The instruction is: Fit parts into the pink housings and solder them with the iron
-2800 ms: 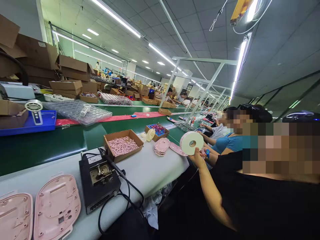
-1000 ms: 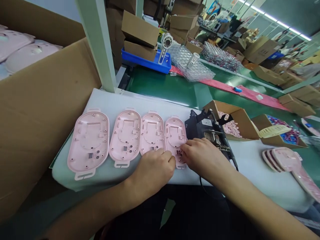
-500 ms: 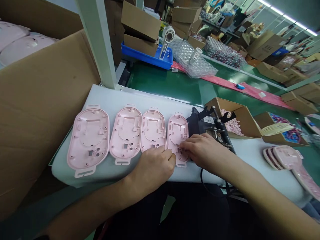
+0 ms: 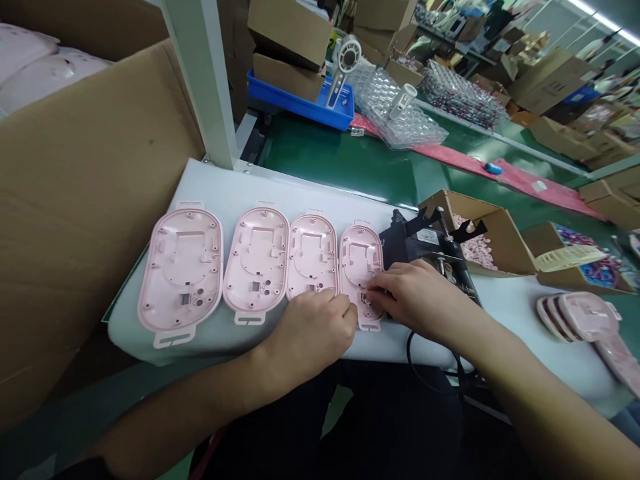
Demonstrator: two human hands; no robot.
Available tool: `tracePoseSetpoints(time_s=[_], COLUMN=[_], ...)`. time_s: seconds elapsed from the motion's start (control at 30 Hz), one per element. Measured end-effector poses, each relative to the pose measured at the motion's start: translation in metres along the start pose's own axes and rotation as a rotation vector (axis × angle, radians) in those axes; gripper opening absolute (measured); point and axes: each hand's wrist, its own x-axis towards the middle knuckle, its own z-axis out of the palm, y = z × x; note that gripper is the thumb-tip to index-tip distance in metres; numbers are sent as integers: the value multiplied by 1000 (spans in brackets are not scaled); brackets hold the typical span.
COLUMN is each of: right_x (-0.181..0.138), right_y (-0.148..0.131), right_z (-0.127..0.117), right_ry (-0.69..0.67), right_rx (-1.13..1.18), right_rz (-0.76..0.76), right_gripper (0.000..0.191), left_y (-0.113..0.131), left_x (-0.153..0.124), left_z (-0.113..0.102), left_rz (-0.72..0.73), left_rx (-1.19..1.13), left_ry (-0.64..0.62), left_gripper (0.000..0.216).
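Observation:
Several pink oval plastic shells lie in a row, hollow side up, on a white padded mat [image 4: 240, 187]. My right hand [image 4: 420, 301] pinches something small at the lower end of the rightmost shell [image 4: 361, 263]. My left hand [image 4: 313, 333] rests on the mat at that shell's bottom left edge, fingers curled closed; whether it holds anything is hidden. The other shells, among them the leftmost shell [image 4: 181, 272], lie untouched to the left.
A black machine [image 4: 425, 245] with a cable stands just right of the shells. Behind it are a cardboard box of small pink parts [image 4: 473, 250] and another box [image 4: 575, 267]. More pink shells [image 4: 580, 317] are stacked at right. A big carton [image 4: 85, 193] stands left, a green conveyor [image 4: 350, 167] behind.
2.8 s ago the view faced right along the line at a co-worker holding a white ring. Since 1 s ago both hands stay at the rightmost shell, with only a slight camera shift.

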Motion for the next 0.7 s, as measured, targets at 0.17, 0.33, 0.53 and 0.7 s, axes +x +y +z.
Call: tracePoseSetpoints(time_s=[0.17, 0.33, 0.53, 0.7], right_x=[-4, -9, -10, -12], right_y=[0, 0, -1, 1], right_z=[7, 8, 7, 8], right_ry=[28, 26, 44, 77], right_rx=[-48, -38, -70, -76], right_rz=[-27, -28, -51, -59], right_gripper=[21, 18, 16, 12], left_y=[0, 4, 17, 23], left_x=[0, 4, 13, 21], left_z=[-2, -9, -20, -27], left_rz=[-11, -11, -6, -16], left_rx=[6, 37, 53, 95], left_ry=[-30, -87, -192, -285], left_gripper=[21, 23, 10, 12])
